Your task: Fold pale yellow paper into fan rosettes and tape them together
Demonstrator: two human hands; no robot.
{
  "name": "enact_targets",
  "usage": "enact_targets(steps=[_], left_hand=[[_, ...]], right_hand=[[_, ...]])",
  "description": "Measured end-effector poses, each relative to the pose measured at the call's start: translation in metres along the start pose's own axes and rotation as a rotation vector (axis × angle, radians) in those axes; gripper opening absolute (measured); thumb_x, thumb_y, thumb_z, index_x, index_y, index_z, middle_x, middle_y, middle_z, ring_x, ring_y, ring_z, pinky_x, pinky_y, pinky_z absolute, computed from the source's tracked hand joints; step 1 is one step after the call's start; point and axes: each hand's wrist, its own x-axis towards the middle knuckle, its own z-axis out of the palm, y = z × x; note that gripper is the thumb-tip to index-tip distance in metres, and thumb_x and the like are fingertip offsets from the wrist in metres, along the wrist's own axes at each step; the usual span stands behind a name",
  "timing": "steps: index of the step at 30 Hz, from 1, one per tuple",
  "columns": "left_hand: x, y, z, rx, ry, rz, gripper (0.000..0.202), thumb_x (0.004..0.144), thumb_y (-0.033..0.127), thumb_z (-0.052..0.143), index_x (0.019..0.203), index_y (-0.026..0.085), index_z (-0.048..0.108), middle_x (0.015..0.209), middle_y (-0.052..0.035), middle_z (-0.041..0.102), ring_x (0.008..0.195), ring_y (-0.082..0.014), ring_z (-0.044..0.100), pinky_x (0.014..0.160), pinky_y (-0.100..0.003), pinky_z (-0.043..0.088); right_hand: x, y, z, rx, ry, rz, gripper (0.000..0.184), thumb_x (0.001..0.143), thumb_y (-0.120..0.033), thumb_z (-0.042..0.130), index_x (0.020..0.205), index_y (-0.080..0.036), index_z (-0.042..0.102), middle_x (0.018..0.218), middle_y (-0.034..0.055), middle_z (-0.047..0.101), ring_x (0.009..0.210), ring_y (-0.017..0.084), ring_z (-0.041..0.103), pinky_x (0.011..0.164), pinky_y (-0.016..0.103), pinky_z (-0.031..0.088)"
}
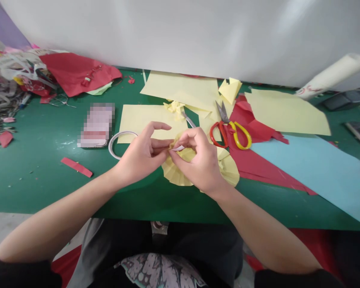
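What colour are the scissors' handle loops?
One red loop and one yellow loop, best seen in the head view.

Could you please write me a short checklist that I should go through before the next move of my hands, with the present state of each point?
1. White strip held by the right hand: ok, pinched at the fingertips.
2. Left hand close by: ok, its fingertips are beside the right hand's.
3. Pleated yellow paper undamaged: cannot tell, the hands cover part of it.
4. Strip attached to the paper: cannot tell, fingers hide the contact.
5. Scissors closed: not ok, the blades are parted, though they point away from you.
6. Phone apart from the hands: ok, it lies to their left.
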Motion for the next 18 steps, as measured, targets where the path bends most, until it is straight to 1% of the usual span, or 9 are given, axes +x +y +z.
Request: enact_targets(steps=[2,5,9,14,18], left_hand=[[0.0,-0.0009,0.0006,-0.023,-0.018,0.008,0.041,0.071,0.005,0.052,0.106,0.022,0.038,0.084,-0.0022,0.065,0.088,-0.0147,0.065,0.067,-0.017,0.051],[0.0002,-0.0012,0.001,-0.018,-0.011,0.014,0.04,0.072,0.005,0.051,0.106,0.022,0.038,0.084,-0.0023,0.065,0.087,-0.0149,0.065,0.062,-0.015,0.051],[0.0004,-0.0012,0.0009,0.019,-0.007,0.017,0.041,0.072,0.006,0.051,0.107,0.023,0.037,0.083,-0.0022,0.065,0.084,-0.0157,0.065,0.058,-0.016,0.05],[0.0002,-0.0045,0.0008,0.055,-0.017,0.014,0.044,0.07,0.006,0.052,0.108,0.024,0.036,0.086,-0.0021,0.065,0.087,-0.0167,0.065,0.065,-0.021,0.053],[0.0008,-0.0073,0.0007,0.082,-0.012,0.021,0.045,0.07,0.008,0.053,0.108,0.024,0.037,0.086,-0.0026,0.066,0.089,-0.0174,0.064,0.067,-0.022,0.053]], right_hand=[[-0.0002,0.0004,0.0004,-0.021,0.002,-0.014,0.023,0.07,-0.011,0.057,0.081,-0.023,0.041,0.072,-0.0042,0.056,0.071,0.009,0.06,0.067,0.025,0.051],[0.0001,0.0003,0.0002,-0.047,0.015,-0.031,0.02,0.071,-0.01,0.056,0.082,-0.022,0.043,0.073,-0.0033,0.056,0.071,0.009,0.06,0.067,0.024,0.051],[0.0007,0.0008,0.0001,-0.136,0.013,-0.065,0.013,0.071,-0.01,0.054,0.075,-0.02,0.048,0.073,-0.0017,0.058,0.07,0.01,0.059,0.067,0.026,0.051],[0.0011,0.0039,0.0011,-0.216,0.019,-0.077,0.011,0.07,-0.009,0.056,0.073,-0.018,0.052,0.072,-0.0002,0.061,0.07,0.012,0.06,0.065,0.026,0.051],[0.002,0.0049,0.0011,-0.227,0.016,-0.065,0.009,0.07,-0.01,0.056,0.072,-0.018,0.052,0.072,0.0008,0.061,0.07,0.012,0.06,0.065,0.027,0.051]])
